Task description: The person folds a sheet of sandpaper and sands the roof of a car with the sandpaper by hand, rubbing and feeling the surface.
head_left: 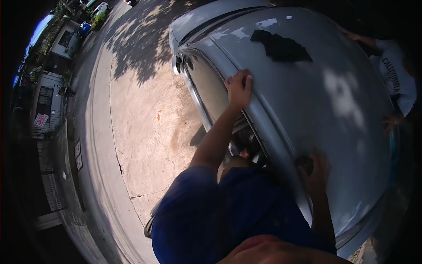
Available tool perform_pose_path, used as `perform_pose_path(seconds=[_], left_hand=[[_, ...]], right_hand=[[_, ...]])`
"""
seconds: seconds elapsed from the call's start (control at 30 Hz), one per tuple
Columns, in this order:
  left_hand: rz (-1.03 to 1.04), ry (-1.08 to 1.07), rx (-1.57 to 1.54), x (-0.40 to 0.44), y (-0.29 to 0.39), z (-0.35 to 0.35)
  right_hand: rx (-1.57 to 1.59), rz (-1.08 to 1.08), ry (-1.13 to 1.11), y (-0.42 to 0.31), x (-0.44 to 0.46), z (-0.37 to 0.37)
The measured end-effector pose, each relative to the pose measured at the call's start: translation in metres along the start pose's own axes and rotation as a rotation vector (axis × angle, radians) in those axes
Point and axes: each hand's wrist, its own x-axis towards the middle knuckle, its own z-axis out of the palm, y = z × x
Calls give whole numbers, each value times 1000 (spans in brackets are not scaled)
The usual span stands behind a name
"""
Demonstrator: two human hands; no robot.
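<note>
We see the left hand (pixel 240 91) near the centre of the frame, fingers loosely bent and resting on the edge of the grey car roof (pixel 299 110); at lower right the blurred right hand (pixel 317 170) lies on the roof beside a small dark object (pixel 303 164), though we cannot tell whether it grips it. A black cloth (pixel 281 47) lies on the roof, upper right of centre; another person (pixel 393 72) stands at the right edge.

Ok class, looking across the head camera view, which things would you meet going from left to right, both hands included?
Red-and-white sign → car's side mirror → left hand → right hand → white printed shirt.
</note>
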Motion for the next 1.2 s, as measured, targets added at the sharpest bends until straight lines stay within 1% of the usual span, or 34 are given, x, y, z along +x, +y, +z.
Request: perform_pose_path(seconds=[0.03, 0.07, 0.1, 0.13, 0.17, 0.2, 0.23, 0.27, 0.33, 0.37, 0.4, 0.43, 0.47, 0.5, 0.53, 0.57, 0.6, 0.63, 0.73, 0.83, 0.93, 0.97, 1.0, 1.03, 1.07, 1.13, 1.17, 1.2], left_hand=[[21, -8, 25, -1, 2, 3], [29, -27, 87, -1, 6, 7], [35, -48, 150, -4, 10, 10], [38, -64, 214, -8, 16, 15], [86, -133, 326, -16, 30, 21], [140, -207, 438, -28, 54, 26], [206, -283, 542, -40, 77, 30], [297, -375, 514, -53, 100, 33], [548, -578, 400, -86, 151, 53], [657, -653, 324, -100, 172, 67], [765, -726, 253, -115, 191, 76], [866, -796, 192, -126, 209, 85], [878, -860, -20, -136, 227, 93], [866, -922, -221, -145, 242, 98], [836, -978, -413, -149, 255, 102], [616, -1152, -534, -149, 272, 101], [375, -1325, -635, -148, 287, 95], [111, -1487, -715, -149, 294, 91], [-90, -1311, -922, -145, 282, 103], [-225, -1177, -991, -132, 276, 97], [-304, -1180, -963, -134, 273, 86], [-300, -1184, -931, -136, 271, 84], [-292, -1194, -899, -138, 270, 83], [-273, -1199, -872, -138, 269, 84], [-222, -1262, -841, -136, 266, 87], [-111, -1353, -789, -133, 262, 94], [-75, -1388, -780, -132, 267, 98], [-32, -1432, -694, -132, 273, 102]], right_hand=[[31, 75, -57, 28, -46, -17], [46, 74, 19, 55, -97, -25], [-17, 156, 50, 79, -146, -29], [21, 292, 85, 95, -188, -37], [59, 429, 121, 112, -231, -44], [494, 462, 295, 133, -262, -30], [543, 536, 400, 158, -290, -19], [581, 626, 521, 157, -310, -21], [259, 717, 501, 156, -316, -34], [220, 903, 504, 141, -294, -37], [184, 909, 596, 117, -261, -41], [469, 841, 671, 109, -237, -38], [678, 722, 707, 94, -206, -39], [770, 710, 657, 80, -179, -42], [911, 615, 601, 68, -154, -41], [1045, 538, 603, 50, -129, -43], [964, 522, 526, 41, -113, -49], [1015, 473, 560, 34, -96, -47], [1257, 558, 693, 38, -73, -23], [1892, 391, 790, 20, -61, -7], [1970, 359, 705, 2, -60, 7], [1548, 307, 833, -5, -62, 7], [1117, 271, 909, -12, -63, -6], [781, 242, 882, -12, -69, -12], [445, 221, 884, -11, -76, -18], [-12, 169, 736, -7, -92, -24], [25, 231, 750, -9, -95, -23], [-12, 213, 737, -8, -97, -22]])
